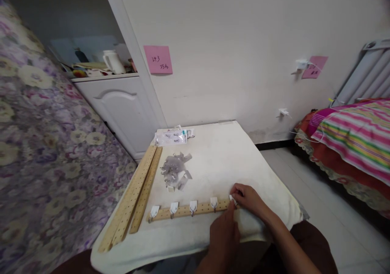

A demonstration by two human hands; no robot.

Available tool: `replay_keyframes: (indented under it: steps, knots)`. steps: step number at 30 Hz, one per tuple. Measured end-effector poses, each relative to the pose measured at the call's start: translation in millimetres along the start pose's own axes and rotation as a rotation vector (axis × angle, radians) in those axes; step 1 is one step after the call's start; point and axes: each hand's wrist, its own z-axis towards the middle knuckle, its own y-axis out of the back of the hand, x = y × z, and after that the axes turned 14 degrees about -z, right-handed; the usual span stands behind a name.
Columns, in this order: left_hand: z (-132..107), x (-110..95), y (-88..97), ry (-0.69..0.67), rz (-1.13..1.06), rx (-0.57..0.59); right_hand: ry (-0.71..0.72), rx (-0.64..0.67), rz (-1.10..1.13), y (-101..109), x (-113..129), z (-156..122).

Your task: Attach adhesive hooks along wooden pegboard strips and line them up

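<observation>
A narrow wooden strip with rows of small holes (183,211) lies across the near part of the table. Several white hooks with metal prongs (193,207) sit spaced along it. At its right end is one more white hook (232,198), partly covered by fingers. My right hand (248,199) pinches this hook from the far side, fingertips closed. My left hand (224,233) comes from the near side, index finger stretched against the same hook, its other fingers curled and partly hidden. Farther back lies a pile of hooks in small clear bags (175,169).
Longer perforated wooden strips (138,197) lie along the left side of the cloth-covered table (219,156). Flat plastic packages (171,137) rest at its back left corner. A floral curtain (70,164) hangs on the left; a bed with a striped cover (356,132) stands right.
</observation>
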Motion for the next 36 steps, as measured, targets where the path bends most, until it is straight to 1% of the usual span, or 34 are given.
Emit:
replay_keyframes:
  steps: [3, 14, 17, 25, 36]
  knots:
    - [1.2, -0.9, 0.4, -0.02, 0.003, -0.001, 0.005, 0.003, 0.003, 0.1, -0.1, -0.3]
    - [0.6, -0.7, -0.6, -0.007, 0.015, -0.018, 0.03, 0.008, 0.006, 0.9, -1.4, -0.4]
    - [0.4, 0.0, -1.5, -0.023, 0.016, -0.029, 0.024, 0.012, -0.001, 1.3, -0.9, -0.8]
    - [1.7, 1.8, -3.3, -0.02, 0.051, -0.013, 0.006, 0.013, -0.022, 0.2, -2.0, -0.1]
    - [0.9, 3.7, -4.1, -0.046, 0.036, -0.024, 0.0, 0.035, -0.033, 1.4, -0.9, 0.5]
